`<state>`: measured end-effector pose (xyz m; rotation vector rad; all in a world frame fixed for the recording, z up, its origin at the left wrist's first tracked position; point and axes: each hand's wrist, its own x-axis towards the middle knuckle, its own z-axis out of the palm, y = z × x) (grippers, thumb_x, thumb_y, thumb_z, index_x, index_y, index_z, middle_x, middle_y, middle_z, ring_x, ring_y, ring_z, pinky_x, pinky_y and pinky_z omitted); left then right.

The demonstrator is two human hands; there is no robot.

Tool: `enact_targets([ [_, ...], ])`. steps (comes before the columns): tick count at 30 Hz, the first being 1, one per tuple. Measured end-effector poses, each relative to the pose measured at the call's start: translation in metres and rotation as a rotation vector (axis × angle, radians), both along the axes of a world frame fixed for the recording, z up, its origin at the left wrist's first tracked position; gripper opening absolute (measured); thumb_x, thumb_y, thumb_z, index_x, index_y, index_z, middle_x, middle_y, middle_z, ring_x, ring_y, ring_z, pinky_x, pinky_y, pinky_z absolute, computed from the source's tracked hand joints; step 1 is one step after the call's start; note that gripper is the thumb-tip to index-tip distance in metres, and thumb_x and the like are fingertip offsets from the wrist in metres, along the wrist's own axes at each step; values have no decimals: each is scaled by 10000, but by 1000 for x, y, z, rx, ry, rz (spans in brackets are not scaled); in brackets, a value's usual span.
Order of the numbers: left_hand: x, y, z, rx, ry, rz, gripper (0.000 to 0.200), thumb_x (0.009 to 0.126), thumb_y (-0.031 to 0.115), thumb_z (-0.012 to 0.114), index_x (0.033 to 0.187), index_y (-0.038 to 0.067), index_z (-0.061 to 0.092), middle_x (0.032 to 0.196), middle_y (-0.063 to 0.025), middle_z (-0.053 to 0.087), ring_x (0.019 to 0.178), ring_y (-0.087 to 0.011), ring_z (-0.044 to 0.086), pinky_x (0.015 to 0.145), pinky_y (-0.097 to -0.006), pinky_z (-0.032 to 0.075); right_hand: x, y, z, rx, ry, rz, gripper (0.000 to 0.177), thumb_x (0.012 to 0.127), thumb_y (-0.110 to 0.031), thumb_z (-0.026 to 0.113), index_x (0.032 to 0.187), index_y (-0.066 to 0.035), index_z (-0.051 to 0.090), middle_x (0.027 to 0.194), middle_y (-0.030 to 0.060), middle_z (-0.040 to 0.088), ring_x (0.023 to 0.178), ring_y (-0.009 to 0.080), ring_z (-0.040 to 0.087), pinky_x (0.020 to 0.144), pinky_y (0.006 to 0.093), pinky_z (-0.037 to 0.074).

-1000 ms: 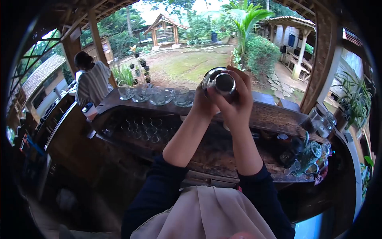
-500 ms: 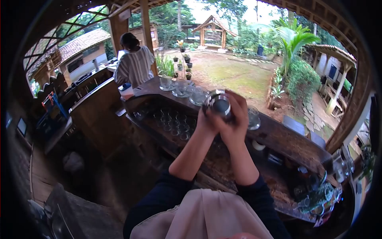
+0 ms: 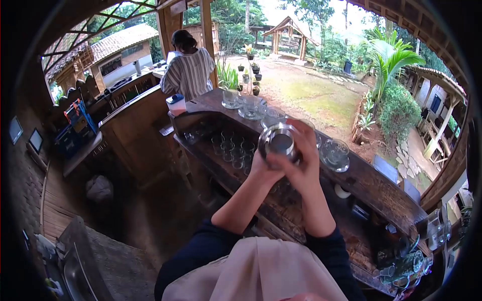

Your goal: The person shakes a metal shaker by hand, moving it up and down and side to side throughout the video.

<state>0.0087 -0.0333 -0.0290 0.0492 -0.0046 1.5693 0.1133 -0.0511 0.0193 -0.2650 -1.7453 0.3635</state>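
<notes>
Both hands are raised in front of me over the wooden counter, clasped round a shiny round metal shaker (image 3: 282, 142), whose circular end faces me. My left hand (image 3: 265, 165) wraps it from the left and below. My right hand (image 3: 305, 153) closes over its right side, with the thumb across the front. The fingers on the far side are hidden. Just beyond the shaker, glass cups on saucers (image 3: 273, 118) stand along the counter top (image 3: 381, 193). Another glass cup and saucer (image 3: 335, 155) sits to the right of my right hand.
Drinking glasses (image 3: 233, 150) stand in rows on the lower shelf. A blue-lidded container (image 3: 176, 105) is at the counter's left end, near a person in a striped top (image 3: 193, 75). Glass pitchers (image 3: 411, 263) lie at the lower right. A sink (image 3: 78, 273) is at lower left.
The view has swung left, so the surroundings appear further right and lower. Both hands keep hold of the shaker, which now shows more sharply and slightly lower.
</notes>
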Motion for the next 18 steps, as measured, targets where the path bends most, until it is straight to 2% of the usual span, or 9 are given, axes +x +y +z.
enact_targets([
  [3,-19,-45,32,499,78,-272,504,913,414,416,1209,11,484,1164,-190,550,978,-294,602,825,-426,518,12,-45,1,443,-292,42,300,664,-195,715,958,-167,665,1127,84,561,1118,270,527,854,405,427],
  [4,-25,-60,51,411,199,-257,552,904,441,451,1252,13,452,1167,-215,541,998,-306,596,788,-414,537,9,-56,4,671,-73,136,269,699,-207,683,966,-183,662,1142,66,557,1143,221,510,875,413,412],
  [6,-21,-67,32,787,203,46,630,859,507,522,1382,221,318,1356,-237,365,1109,-396,495,882,-495,474,-22,-55,-10,1035,344,322,282,760,-173,610,1038,-134,634,1179,64,554,1200,154,470,976,450,341],
  [9,-37,-46,22,774,301,-65,646,878,496,497,1377,127,317,1380,-234,339,1143,-348,484,886,-456,473,-35,-20,-12,714,195,240,334,740,-177,628,1061,-92,603,1165,94,561,1190,229,469,984,449,348],
  [10,-38,-44,28,519,179,-167,546,894,436,489,1249,23,451,1155,-198,548,968,-296,602,832,-397,518,-37,-10,-11,543,121,192,364,729,-179,636,1073,-70,587,1159,109,565,1184,266,468,988,448,351],
  [12,-56,1,-38,428,108,5,514,900,426,468,1218,23,484,1154,-186,553,966,-279,605,841,-398,512,-38,-3,-10,215,-20,91,429,709,-182,654,1097,-28,555,1145,139,573,1174,341,467,996,447,357],
  [15,-49,-16,-11,124,331,270,532,891,443,461,1217,25,495,1172,-193,546,985,-261,602,852,-396,505,-40,-11,4,107,52,95,430,661,-199,724,1030,-36,574,1037,149,627,1077,376,543,971,434,398],
  [16,-50,-28,7,130,341,265,532,891,443,461,1217,25,495,1172,-193,546,985,-261,602,852,-396,505,-33,-32,19,219,-87,124,362,659,-181,717,988,-77,607,1065,99,614,1086,332,537,990,488,348],
  [18,-56,-66,39,381,132,-87,587,876,482,471,1230,14,481,1199,-206,531,1012,-276,591,848,-406,506,-22,-63,14,589,-176,116,235,661,-200,722,887,-184,661,1077,-21,604,1077,221,540,1002,571,286],
])
